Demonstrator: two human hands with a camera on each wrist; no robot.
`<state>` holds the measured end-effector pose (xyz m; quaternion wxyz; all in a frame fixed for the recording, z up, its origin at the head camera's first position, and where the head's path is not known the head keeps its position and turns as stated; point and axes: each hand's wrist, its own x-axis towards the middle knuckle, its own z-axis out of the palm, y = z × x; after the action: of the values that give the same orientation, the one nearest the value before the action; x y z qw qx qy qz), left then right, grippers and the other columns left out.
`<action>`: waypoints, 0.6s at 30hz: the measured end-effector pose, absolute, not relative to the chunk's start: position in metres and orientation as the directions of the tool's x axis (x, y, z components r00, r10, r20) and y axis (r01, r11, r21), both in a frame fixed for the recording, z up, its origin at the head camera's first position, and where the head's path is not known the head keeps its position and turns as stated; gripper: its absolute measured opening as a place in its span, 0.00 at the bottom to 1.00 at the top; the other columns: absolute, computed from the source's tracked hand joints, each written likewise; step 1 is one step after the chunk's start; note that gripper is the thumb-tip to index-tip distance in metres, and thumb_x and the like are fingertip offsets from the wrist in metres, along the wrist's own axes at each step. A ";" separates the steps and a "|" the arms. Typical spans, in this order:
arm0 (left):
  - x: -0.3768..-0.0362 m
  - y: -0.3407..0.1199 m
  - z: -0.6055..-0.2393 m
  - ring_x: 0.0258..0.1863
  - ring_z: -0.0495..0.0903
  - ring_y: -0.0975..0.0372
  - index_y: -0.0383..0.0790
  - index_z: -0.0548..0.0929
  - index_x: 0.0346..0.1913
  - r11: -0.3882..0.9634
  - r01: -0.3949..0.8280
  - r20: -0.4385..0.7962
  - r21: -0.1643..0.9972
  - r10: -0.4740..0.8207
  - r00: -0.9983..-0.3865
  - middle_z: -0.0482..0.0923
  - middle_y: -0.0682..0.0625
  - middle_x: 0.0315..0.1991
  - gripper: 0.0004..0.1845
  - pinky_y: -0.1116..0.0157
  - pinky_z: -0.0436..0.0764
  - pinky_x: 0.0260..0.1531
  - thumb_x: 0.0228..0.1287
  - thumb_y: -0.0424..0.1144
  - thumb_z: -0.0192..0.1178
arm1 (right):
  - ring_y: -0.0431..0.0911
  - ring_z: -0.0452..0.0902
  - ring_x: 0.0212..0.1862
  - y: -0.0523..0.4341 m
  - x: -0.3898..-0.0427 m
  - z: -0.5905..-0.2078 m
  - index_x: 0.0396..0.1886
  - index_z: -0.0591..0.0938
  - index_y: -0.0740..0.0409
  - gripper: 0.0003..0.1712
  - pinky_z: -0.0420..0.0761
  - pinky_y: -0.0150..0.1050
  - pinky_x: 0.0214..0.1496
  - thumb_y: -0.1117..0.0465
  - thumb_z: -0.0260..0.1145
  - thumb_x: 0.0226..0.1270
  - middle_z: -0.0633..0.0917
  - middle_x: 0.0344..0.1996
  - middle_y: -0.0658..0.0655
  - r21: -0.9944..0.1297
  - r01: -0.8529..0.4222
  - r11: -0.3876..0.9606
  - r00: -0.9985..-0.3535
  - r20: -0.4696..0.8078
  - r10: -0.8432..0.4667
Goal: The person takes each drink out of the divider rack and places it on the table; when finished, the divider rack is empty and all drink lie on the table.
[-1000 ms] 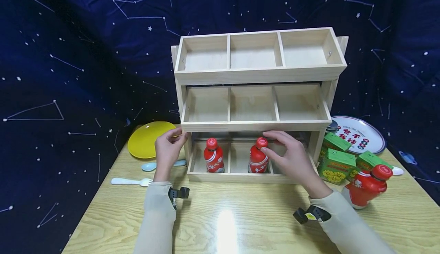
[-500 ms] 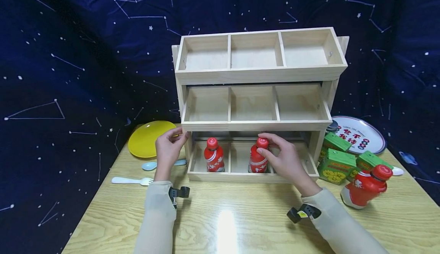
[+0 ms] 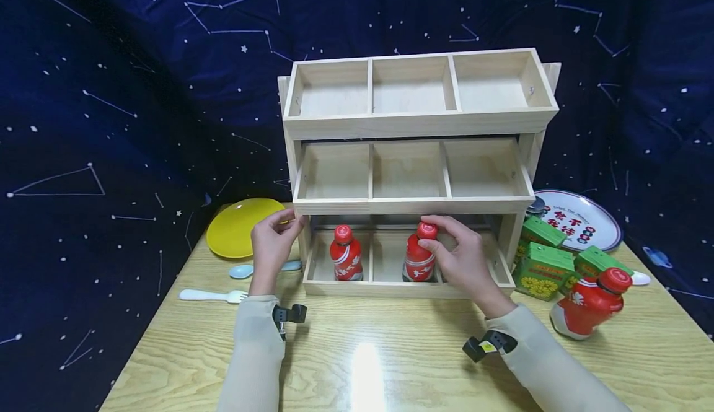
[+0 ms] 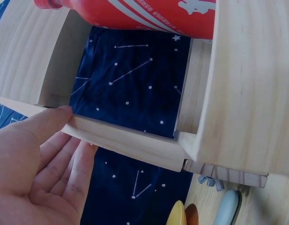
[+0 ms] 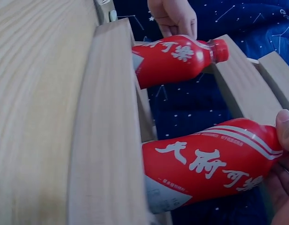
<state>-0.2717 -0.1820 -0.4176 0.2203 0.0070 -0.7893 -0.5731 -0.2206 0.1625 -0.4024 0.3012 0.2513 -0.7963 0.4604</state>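
Holding the left grip (image 3: pixel 271 243) upright, pinching the wooden rack (image 3: pixel 418 125) by its side post (image 4: pixel 130 140); slanting the right grip (image 3: pixel 465 260) inward, grasping the red bottle (image 3: pixel 418 260) in the bottom middle compartment (image 3: pixel 387 260).

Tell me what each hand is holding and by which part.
The right fingers hold the middle bottle by its neck; the left fingers grip the rack by its left post.
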 end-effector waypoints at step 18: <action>-0.272 -0.182 -0.418 0.41 0.86 0.60 0.42 0.87 0.50 0.356 0.224 0.328 0.907 -0.265 -0.907 0.86 0.49 0.45 0.18 0.67 0.85 0.42 0.58 0.45 0.73 | 0.36 0.81 0.46 0.180 -0.190 -0.361 0.52 0.82 0.68 0.30 0.80 0.26 0.49 0.83 0.74 0.45 0.86 0.45 0.61 -0.575 -0.730 0.371 -0.643 0.762 -0.084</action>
<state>-0.2720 -0.1817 -0.4179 0.2154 0.0129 -0.7949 -0.5671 -0.1898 0.1803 -0.3605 0.3274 0.2675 -0.7603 0.4931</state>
